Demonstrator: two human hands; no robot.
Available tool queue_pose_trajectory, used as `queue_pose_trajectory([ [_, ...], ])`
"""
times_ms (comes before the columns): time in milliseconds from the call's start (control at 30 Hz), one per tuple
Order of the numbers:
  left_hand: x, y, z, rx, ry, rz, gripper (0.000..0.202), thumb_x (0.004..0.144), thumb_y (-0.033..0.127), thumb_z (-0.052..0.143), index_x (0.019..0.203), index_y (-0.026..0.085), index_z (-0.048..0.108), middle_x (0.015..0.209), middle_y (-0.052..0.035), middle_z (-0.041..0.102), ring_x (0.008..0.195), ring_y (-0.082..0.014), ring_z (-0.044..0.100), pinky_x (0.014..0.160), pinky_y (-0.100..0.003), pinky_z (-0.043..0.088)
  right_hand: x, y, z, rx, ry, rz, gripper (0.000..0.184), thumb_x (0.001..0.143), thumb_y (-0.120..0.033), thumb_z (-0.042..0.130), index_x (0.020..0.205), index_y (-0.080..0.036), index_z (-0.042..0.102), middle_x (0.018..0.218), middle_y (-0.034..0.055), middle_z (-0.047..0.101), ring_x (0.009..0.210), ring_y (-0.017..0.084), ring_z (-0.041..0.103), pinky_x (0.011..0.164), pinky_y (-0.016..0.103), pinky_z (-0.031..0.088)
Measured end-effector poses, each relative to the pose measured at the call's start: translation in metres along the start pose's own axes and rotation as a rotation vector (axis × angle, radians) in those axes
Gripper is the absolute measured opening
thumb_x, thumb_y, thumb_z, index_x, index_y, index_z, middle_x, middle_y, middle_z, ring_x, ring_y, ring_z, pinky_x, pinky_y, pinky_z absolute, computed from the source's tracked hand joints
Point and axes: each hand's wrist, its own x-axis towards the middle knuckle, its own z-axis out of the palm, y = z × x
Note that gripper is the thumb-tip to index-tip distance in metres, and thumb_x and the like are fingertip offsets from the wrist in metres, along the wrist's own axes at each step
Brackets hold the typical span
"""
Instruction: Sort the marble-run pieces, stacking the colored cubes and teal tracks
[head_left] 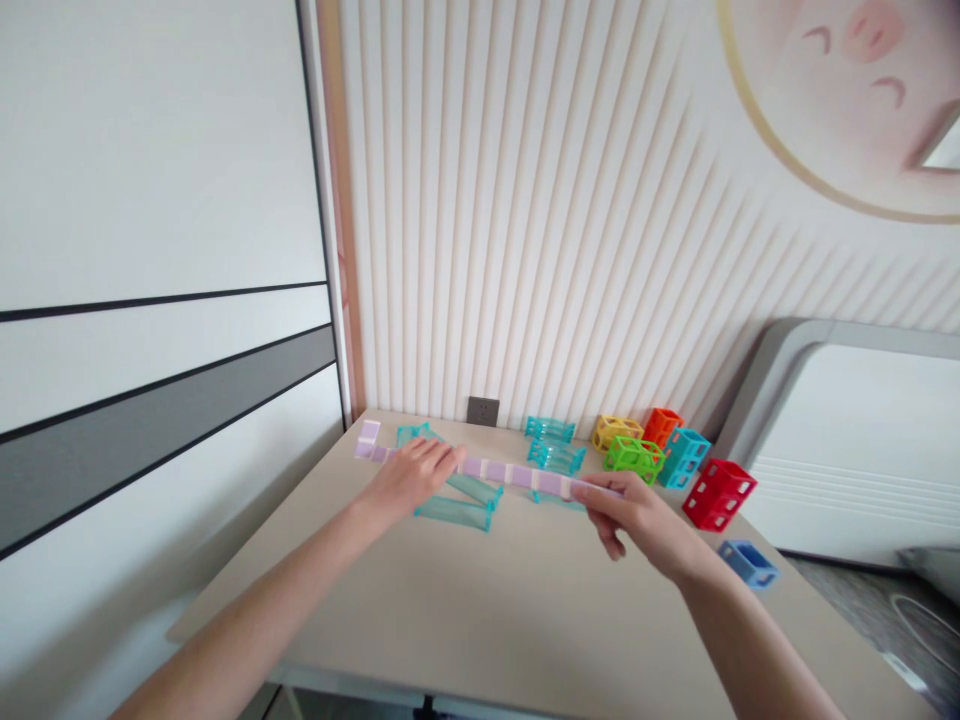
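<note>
A long purple-and-white segmented strip (523,475) stretches across the back half of the table, its far left end bent into a corner. Around its right end my right hand (626,505) is closed, thumb on top. My left hand (416,472) is closed over the strip's left part, palm down, covering a stretch of it. Translucent teal pieces lie about the strip: one (457,512) in front of my left hand, another (474,488) just behind that. One more teal piece (414,433) is partly hidden behind my left hand.
Two teal pieces (555,457) lie near the wall. To the right stand open-frame blocks: yellow (616,432), green (634,457), orange (663,428), teal (684,457) and red (720,494). A blue block (748,564) sits by the table's right edge. A white cabinet (165,250) borders the left.
</note>
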Motion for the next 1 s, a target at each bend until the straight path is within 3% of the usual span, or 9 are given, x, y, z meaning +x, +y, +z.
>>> queue_pose_trajectory([
  [100,-0.006,-0.013,0.001,-0.020,0.018,-0.188,0.017,0.094,0.012,0.055,0.110,0.015,0.057,0.086,-0.0063,0.067,0.079,-0.0226,0.067,0.070,-0.033,0.050,0.000,0.004,-0.023,0.270,0.133,-0.103,0.046,0.087,-0.061,0.058,0.067,-0.020,0.057,0.054,-0.0014,0.055,0.044,0.012,0.050,0.045,0.026,0.038],
  [167,-0.003,-0.011,0.001,-0.053,0.046,-0.249,0.013,0.095,0.017,0.056,0.107,0.016,0.057,0.085,-0.0060,0.067,0.078,-0.0225,0.067,0.068,-0.032,0.051,0.002,0.009,-0.024,0.407,0.200,-0.232,0.049,0.087,-0.069,0.052,0.083,-0.021,0.063,0.075,0.0047,0.065,0.065,0.018,0.063,0.059,0.031,0.050],
  [233,0.005,0.001,0.000,-0.101,0.069,-0.280,0.013,0.096,0.019,0.054,0.109,0.016,0.055,0.086,-0.0057,0.067,0.079,-0.0218,0.068,0.067,-0.031,0.052,0.007,0.013,-0.010,0.409,0.193,-0.316,0.054,0.084,-0.072,0.055,0.109,-0.024,0.062,0.105,0.0104,0.068,0.095,0.025,0.066,0.080,0.040,0.054],
  [300,0.017,0.020,-0.003,-0.183,0.077,-0.282,0.015,0.099,0.021,0.050,0.112,0.016,0.053,0.091,-0.0065,0.068,0.082,-0.0210,0.069,0.068,-0.030,0.054,0.013,0.016,0.016,0.313,0.126,-0.317,0.058,0.083,-0.063,0.066,0.127,-0.028,0.053,0.128,0.0118,0.062,0.117,0.028,0.059,0.096,0.046,0.049],
  [367,0.029,0.043,-0.007,-0.269,0.091,-0.274,0.017,0.101,0.025,0.046,0.115,0.016,0.052,0.094,-0.0068,0.068,0.082,-0.0202,0.070,0.068,-0.030,0.055,0.020,0.015,0.046,0.261,0.054,-0.319,0.055,0.083,-0.058,0.069,0.126,-0.027,0.054,0.131,0.0109,0.061,0.125,0.028,0.054,0.104,0.047,0.043],
  [500,0.044,0.073,-0.020,-0.411,0.145,-0.207,0.029,0.103,0.028,0.042,0.130,0.017,0.047,0.101,-0.0085,0.068,0.090,-0.0194,0.069,0.074,-0.029,0.057,0.031,0.007,0.081,0.342,0.161,-0.339,0.047,0.087,-0.059,0.063,0.114,-0.022,0.058,0.116,0.0111,0.068,0.111,0.027,0.062,0.100,0.044,0.047],
  [700,0.027,0.051,-0.027,-0.303,0.108,-0.010,0.046,0.094,0.040,0.058,0.130,0.012,0.050,0.116,-0.0167,0.067,0.111,-0.0293,0.064,0.101,-0.049,0.048,0.031,0.004,0.056,0.423,0.355,-0.331,0.038,0.085,-0.057,0.066,0.095,-0.021,0.060,0.091,0.0057,0.071,0.088,0.021,0.065,0.086,0.037,0.052],
  [833,0.019,0.043,-0.016,-0.341,0.065,0.018,0.038,0.093,0.026,0.062,0.128,0.015,0.052,0.121,-0.0139,0.066,0.113,-0.0259,0.064,0.100,-0.045,0.050,0.035,0.003,0.055,0.811,0.481,-0.300,0.034,0.076,-0.048,0.078,0.083,-0.021,0.059,0.076,-0.0017,0.066,0.074,0.016,0.064,0.072,0.031,0.054],
  [1000,0.023,0.056,-0.008,-0.476,0.123,0.086,0.026,0.097,0.012,0.049,0.123,0.015,0.053,0.118,-0.0129,0.068,0.113,-0.0221,0.064,0.101,-0.041,0.051,0.040,-0.010,0.073,1.215,0.496,-0.226,0.033,0.072,-0.041,0.082,0.084,-0.023,0.057,0.068,-0.0068,0.057,0.052,0.007,0.051,0.050,0.021,0.051],
])
